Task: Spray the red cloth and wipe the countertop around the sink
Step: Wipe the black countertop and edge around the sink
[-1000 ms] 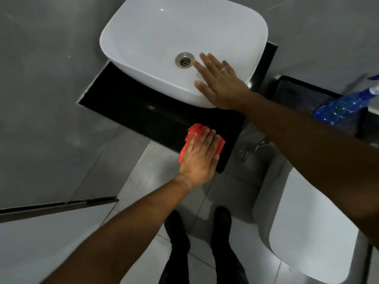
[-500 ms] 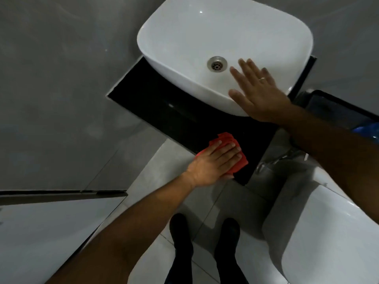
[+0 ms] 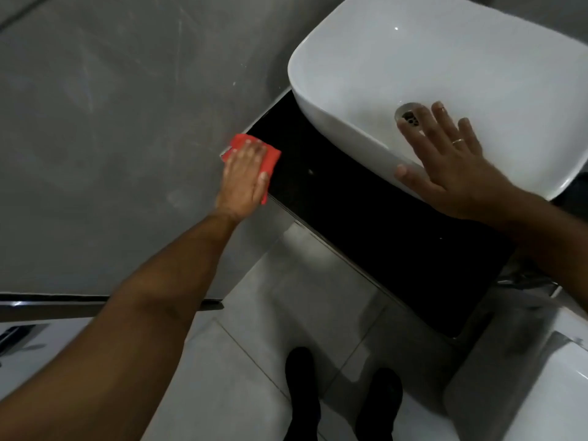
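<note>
My left hand [image 3: 243, 179] presses flat on the red cloth [image 3: 271, 157] at the left end of the black countertop [image 3: 375, 237], by the grey wall. Most of the cloth is hidden under my palm and fingers. The white basin [image 3: 413, 58] sits on the countertop, with its metal drain [image 3: 409, 115] partly behind my fingertips. My right hand [image 3: 451, 170] rests flat on the basin's front rim, fingers spread, a ring on one finger, holding nothing. No spray bottle is in view.
A grey wall [image 3: 111, 122] borders the counter's left end. Below are pale floor tiles [image 3: 254, 361] and my dark shoes [image 3: 300, 370]. A white toilet [image 3: 541, 393] stands at the lower right, close to the counter's right end.
My left hand has slid the red cloth along the counter's front edge from the right end to the left end. The right hand stayed on the basin rim. The blue bottle left the view.
</note>
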Available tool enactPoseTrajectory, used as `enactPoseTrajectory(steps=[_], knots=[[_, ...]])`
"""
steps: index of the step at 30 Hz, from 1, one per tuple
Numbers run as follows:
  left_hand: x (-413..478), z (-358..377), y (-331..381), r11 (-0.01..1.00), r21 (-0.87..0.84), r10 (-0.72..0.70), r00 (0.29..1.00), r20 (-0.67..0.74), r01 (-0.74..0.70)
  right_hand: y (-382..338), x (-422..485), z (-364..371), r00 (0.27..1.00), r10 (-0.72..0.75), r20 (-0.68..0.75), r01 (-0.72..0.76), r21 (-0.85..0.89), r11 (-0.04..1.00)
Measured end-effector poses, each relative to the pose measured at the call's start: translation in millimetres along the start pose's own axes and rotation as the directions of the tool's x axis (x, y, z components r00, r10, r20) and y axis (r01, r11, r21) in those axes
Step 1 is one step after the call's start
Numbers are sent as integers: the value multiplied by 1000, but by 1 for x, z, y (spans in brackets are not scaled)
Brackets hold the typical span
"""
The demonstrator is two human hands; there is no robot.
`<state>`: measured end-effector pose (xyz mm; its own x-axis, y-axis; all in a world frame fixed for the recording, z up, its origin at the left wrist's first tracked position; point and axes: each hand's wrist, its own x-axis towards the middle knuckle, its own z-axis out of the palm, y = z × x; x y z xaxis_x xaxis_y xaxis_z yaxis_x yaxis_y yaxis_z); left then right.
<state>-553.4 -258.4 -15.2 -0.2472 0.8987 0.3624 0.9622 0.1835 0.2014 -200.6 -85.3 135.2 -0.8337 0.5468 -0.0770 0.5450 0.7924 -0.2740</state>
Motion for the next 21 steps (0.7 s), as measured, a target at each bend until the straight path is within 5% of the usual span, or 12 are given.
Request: enactPoseTrajectory(steps=[6,13,21], knots=[[0,11,4,942,-178,-304,948,-96,284,-6,11,5,999,43,-19,-42,52,998],[-7,29,42,842,-403,-458,871,-180,359,-8,8,2,996,68,-55,-58,166,984],[-85,43,225,882,-398,-314,945,-92,254,-4,-9,-8,905,271,-328,3,642,767]])
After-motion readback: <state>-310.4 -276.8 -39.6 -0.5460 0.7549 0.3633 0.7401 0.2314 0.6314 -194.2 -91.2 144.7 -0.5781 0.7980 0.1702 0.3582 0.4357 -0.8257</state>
